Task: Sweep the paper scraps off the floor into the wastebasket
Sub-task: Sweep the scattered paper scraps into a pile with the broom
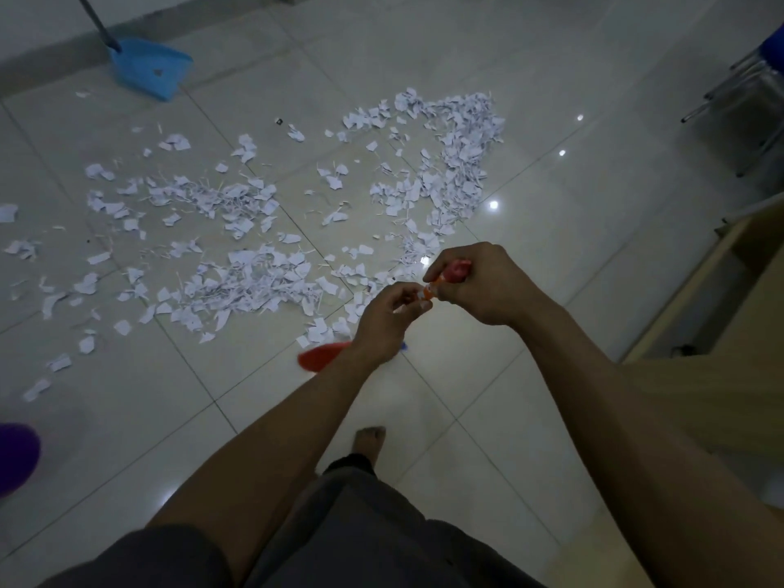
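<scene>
White paper scraps (263, 231) lie scattered across the tiled floor (530, 99) in a wide patch ahead of me. Both my hands hold a broom's red-and-orange handle (445, 280) near its top. My right hand (479, 282) grips the upper end, my left hand (386, 320) grips just below it. The broom's red head (322, 356) rests on the floor beneath my left wrist, at the near edge of the scraps. A blue dustpan (148, 67) with a long handle stands at the far left by the wall. No wastebasket shows.
A wooden desk (721, 311) runs along the right side. Chair legs (738, 91) stand at the far right. A purple object (17, 456) sits at the left edge. My bare foot (371, 441) is on the tiles below my hands.
</scene>
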